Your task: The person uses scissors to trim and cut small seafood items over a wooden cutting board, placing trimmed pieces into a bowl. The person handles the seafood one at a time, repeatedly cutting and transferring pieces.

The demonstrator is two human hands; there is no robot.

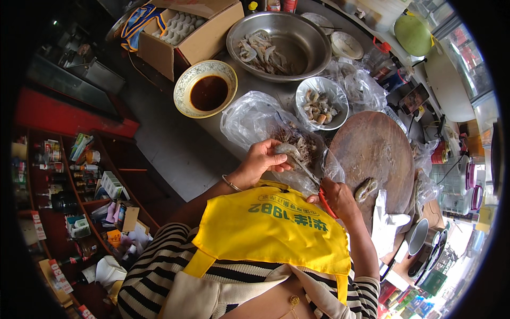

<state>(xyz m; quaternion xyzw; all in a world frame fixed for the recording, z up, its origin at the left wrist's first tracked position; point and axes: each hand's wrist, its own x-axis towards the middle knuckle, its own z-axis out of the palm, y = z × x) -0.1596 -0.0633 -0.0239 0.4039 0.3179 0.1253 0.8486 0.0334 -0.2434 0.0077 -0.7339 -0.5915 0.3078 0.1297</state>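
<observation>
My left hand [265, 161] holds a raw grey shrimp [287, 150] between thumb and fingers. In my right hand [336, 195] is a pair of red-handled scissors [327, 205], with the blades at the shrimp. Just beyond lies a clear plastic bag [249, 115] with shrimp heads and legs [299, 143] in it. A bowl lined with clear plastic [342, 99] holds peeled shrimp [318, 109]. Whole shrimp [263, 50] lie in a large steel basin [318, 60]. Another shrimp [365, 189] rests on the round wooden chopping board [370, 147].
A patterned bowl [181, 89] of dark sauce stands left of the bag. Behind it is a cardboard box [213, 34] with egg trays. A white plastic bag [384, 223] overlaps the board's near edge, close to a knife [394, 259]. A phone [414, 98] stands at the right.
</observation>
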